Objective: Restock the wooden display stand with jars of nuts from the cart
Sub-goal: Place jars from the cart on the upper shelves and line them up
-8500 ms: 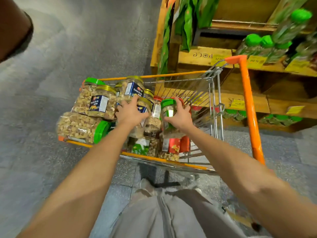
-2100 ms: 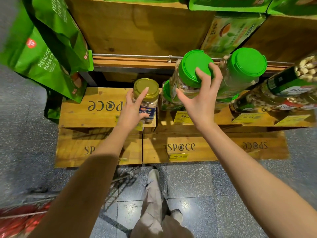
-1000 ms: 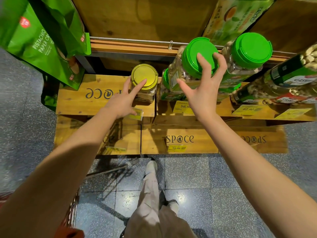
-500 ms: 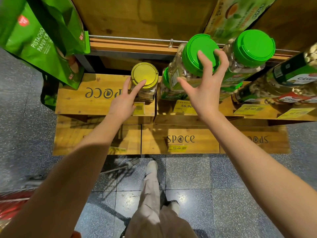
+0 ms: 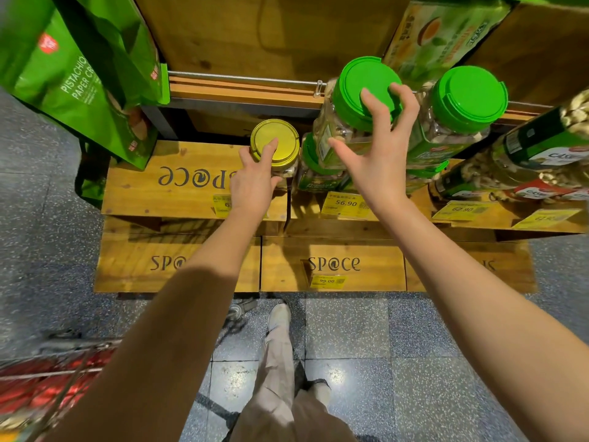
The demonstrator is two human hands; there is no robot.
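A small gold-lidded jar of nuts [image 5: 274, 145] stands on the middle tier of the wooden display stand [image 5: 178, 189]. My left hand [image 5: 255, 183] touches it from the front, one straight finger lying on the lid. My right hand [image 5: 376, 148] grips a large green-lidded jar [image 5: 366, 87], fingertips over the lid's edge and thumb on its side. That jar sits on top of another green-lidded jar [image 5: 310, 173]. A blurred corner of the cart [image 5: 47, 381], with red packs in it, shows at the lower left.
Another green-lidded jar [image 5: 468, 100] stands just right of the gripped one, and cashew jars [image 5: 522, 164] lie tilted at the far right. Green pistachio bags [image 5: 76, 78] hang at the upper left. Yellow price tags [image 5: 345, 204] line the crate fronts. My legs stand close below.
My left hand has slid forward so a finger now lies on the gold lid. My right hand stays on the green-lidded jar, which has barely shifted.
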